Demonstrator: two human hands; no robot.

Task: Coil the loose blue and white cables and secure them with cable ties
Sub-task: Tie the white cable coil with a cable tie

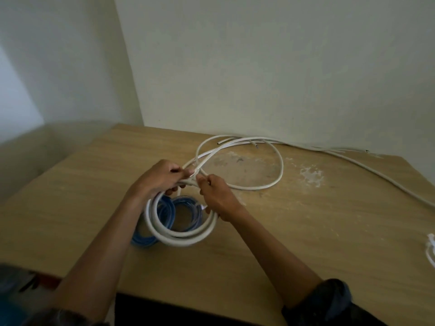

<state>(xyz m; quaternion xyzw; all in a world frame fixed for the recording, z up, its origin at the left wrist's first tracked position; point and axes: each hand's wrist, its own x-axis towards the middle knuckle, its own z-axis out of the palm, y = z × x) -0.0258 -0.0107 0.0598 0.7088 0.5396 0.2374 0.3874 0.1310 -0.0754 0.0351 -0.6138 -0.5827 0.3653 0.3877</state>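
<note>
A white cable coil (pixel 181 235) of a few turns hangs just above the wooden table (pixel 306 231), held at its top by both hands. My left hand (pixel 160 178) grips the gathered turns. My right hand (pixel 215 196) pinches the white cable right beside it. Under the white coil lies a blue cable coil (pixel 143 241) on the table, partly hidden by the white turns and my left forearm. The loose rest of the white cable (pixel 277 180) loops out over the table toward the wall.
More white cable (pixel 367 171) runs along the wall and off the table's right edge. A small white bundle, perhaps cable ties (pixel 430 250), lies at the right edge. The table stands in a room corner, with a worn patch (pixel 240 165) at its middle.
</note>
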